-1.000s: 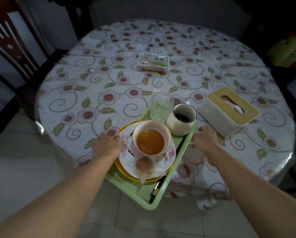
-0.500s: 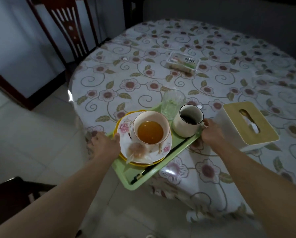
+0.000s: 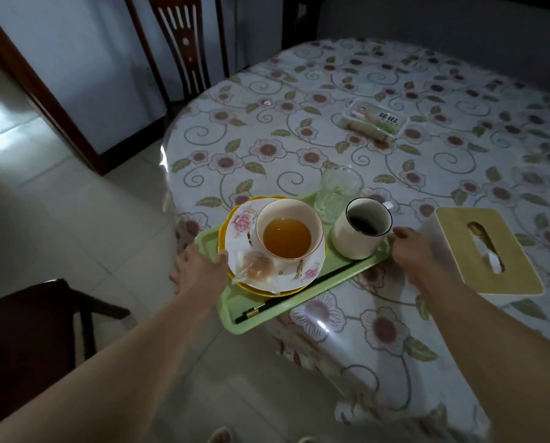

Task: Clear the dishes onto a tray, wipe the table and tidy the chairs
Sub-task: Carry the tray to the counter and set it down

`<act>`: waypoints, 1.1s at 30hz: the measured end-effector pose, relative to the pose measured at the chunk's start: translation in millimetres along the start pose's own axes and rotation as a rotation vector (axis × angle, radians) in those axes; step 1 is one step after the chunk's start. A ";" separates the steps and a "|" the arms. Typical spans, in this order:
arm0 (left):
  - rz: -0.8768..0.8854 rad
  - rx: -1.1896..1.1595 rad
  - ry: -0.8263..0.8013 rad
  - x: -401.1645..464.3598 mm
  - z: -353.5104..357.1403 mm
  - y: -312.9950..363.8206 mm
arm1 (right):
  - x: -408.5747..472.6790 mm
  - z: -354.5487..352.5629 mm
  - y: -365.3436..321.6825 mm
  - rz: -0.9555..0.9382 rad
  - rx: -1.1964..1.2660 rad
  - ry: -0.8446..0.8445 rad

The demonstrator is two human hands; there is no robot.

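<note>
1. Now we have the green tray [image 3: 302, 310] between our hands, half on the table [image 3: 299, 129] and half overhanging its near edge, its long axis running from near-left to far-right.
2. Our left hand [image 3: 200, 271] grips the tray's left short end, thumb over the rim beside the stacked plates [image 3: 302, 276]; our right hand [image 3: 409, 251] curls around the far-right end, just beside the mug [image 3: 361, 230]. Each hand is at its own end, so a level lift is what we judge comes next.
3. The bowl [image 3: 288, 233] of amber liquid, the glass [image 3: 337, 193] and the chopsticks [image 3: 299, 294] ride on the tray; the tissue box [image 3: 488, 251] sits to our right.
4. Compared with half a second ago, the view has swung further left, the tray has turned a little, and both grips look unchanged.
</note>
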State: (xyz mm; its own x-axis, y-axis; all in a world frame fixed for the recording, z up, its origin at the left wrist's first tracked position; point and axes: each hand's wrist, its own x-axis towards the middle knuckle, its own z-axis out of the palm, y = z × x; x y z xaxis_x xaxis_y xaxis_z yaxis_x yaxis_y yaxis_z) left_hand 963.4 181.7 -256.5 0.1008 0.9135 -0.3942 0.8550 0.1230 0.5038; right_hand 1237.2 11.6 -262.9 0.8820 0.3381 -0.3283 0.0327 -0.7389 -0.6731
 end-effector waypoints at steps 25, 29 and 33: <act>-0.423 -0.732 0.106 -22.3 35.1 -2.9 | 85.3 28.1 27.3 0.061 0.389 -0.297; -0.393 -0.750 0.134 -12.9 31.3 -7.3 | 107.3 42.7 54.3 0.069 0.310 -0.326; -0.373 -0.720 0.127 -8.5 32.1 -9.8 | 83.0 37.9 42.7 0.056 0.308 -0.312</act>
State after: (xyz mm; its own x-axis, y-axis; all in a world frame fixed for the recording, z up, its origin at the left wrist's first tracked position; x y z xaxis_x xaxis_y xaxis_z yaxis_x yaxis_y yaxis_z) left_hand 970.5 160.3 -282.7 -0.2210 0.7952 -0.5647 0.2803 0.6064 0.7442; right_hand 1294.0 30.1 -344.0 0.6926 0.4975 -0.5224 -0.1940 -0.5690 -0.7991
